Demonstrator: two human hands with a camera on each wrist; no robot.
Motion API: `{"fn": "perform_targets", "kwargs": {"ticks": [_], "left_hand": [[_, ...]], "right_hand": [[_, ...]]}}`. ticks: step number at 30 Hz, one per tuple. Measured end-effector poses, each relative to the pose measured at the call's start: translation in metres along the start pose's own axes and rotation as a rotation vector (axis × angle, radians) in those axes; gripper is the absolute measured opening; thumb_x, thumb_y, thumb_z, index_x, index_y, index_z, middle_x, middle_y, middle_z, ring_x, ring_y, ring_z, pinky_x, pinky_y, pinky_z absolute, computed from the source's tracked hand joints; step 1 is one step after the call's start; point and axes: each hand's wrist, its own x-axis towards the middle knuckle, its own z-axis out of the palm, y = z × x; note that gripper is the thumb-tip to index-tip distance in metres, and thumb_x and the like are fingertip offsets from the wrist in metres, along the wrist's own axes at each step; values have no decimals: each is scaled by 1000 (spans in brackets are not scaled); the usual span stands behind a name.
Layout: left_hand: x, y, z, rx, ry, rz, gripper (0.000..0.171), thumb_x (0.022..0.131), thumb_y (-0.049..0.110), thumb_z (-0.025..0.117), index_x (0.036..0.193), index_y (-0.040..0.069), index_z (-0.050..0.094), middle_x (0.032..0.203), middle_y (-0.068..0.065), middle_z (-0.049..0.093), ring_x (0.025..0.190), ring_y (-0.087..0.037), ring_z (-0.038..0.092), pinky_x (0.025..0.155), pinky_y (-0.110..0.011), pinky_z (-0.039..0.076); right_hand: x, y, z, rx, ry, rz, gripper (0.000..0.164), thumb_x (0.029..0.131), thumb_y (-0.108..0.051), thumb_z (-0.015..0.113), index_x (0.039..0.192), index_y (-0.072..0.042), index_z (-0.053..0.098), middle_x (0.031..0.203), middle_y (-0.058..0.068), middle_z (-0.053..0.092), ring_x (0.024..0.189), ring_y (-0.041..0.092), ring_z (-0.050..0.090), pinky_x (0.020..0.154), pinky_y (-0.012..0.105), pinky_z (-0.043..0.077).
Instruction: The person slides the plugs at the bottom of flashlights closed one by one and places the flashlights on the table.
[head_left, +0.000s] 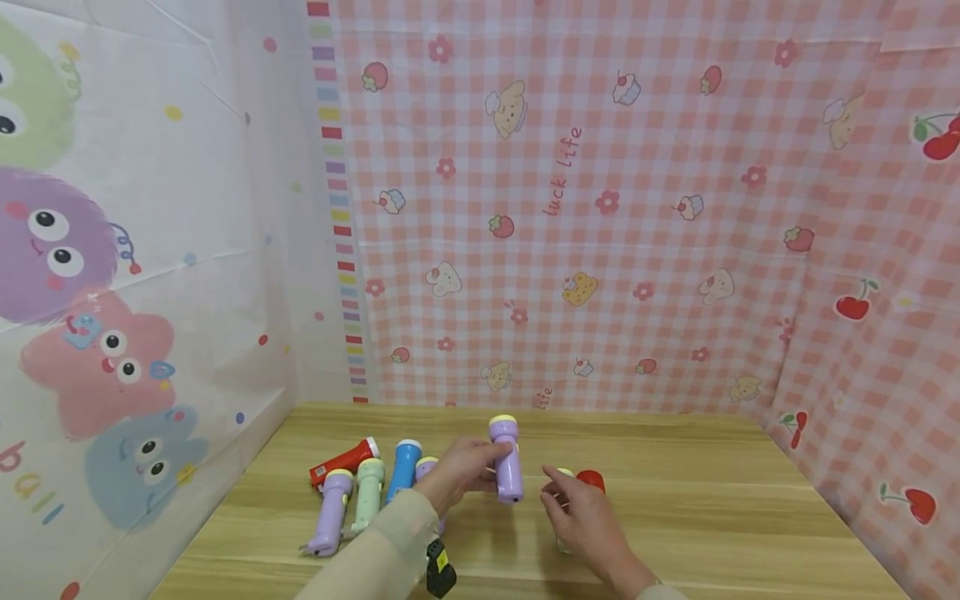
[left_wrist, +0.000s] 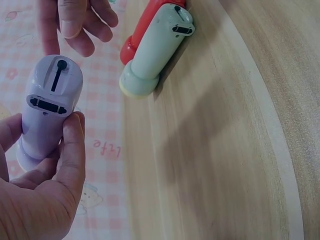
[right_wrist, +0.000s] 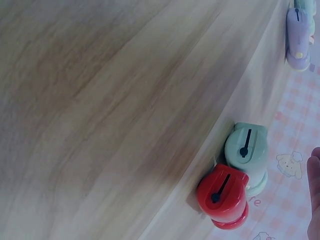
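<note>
My left hand (head_left: 465, 471) grips a purple flashlight (head_left: 507, 467) and holds it with its lens end up. In the left wrist view its tail end, with a dark slot and a folded black prong strip, faces the camera. To its right, my right hand (head_left: 592, 525) reaches in with fingers extended and holds nothing. In the left wrist view, the fingers (left_wrist: 72, 20) of that hand come close to the flashlight's tail. A light green flashlight (right_wrist: 250, 150) and a red flashlight (right_wrist: 222, 192) lie side by side on the table, mostly covered by the right hand in the head view.
On the table's left lie a red flashlight (head_left: 345, 462), a purple one (head_left: 332, 517), a green one (head_left: 369, 492), a blue one (head_left: 405, 467) and another purple one (head_left: 426, 467) partly behind my left arm. A checked cloth (head_left: 645, 250) hangs behind the wooden table (head_left: 675, 467).
</note>
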Motion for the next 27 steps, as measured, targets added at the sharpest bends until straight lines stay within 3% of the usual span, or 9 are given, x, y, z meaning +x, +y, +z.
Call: {"fn": "perform_targets", "kwargs": {"ticks": [11,17,22,27], "left_hand": [[1,-3,5,13,-15,1,43,96,24,66,111,-15,61,94,-17,68,86,-31,70,75,-43,59],[1,-6,6,17,-17,0,40,95,23,66,108,-14,63,92,-17,68,81,-27,70,72,-40,59],[0,-7,9,3,-12,-2,40,94,22,68,109,-14,64,92,-16,68,81,-27,70,71,-40,59],[1,-12,12,-17,-2,-4,38,92,19,69,107,-15,63,93,-16,67,82,-28,70,71,-39,59]], "right_hand": [[1,6,-4,-37,38,43,33,88,-5,72,121,0,66,87,1,72,74,11,68,68,25,56],[2,14,-8,-116,55,45,34,87,-6,73,120,0,67,87,1,72,76,12,68,70,31,56],[0,18,-15,-171,75,37,34,86,-6,74,118,2,68,88,5,73,78,20,69,72,40,55],[1,25,-21,-239,49,84,35,86,-8,74,119,4,67,95,12,71,86,29,68,78,47,54]]}}
